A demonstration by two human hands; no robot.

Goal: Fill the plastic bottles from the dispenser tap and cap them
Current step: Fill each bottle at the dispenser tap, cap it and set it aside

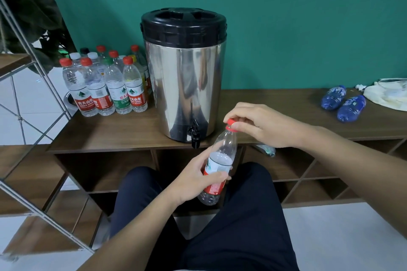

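Left hand (193, 179) holds 1 bottle (220, 160); right hand (259, 125) pinches cap (231, 121).

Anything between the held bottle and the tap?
Nothing visible. The bottle, held by the left hand with the right hand on its red cap, sits just right of and below the tap; open air between them.
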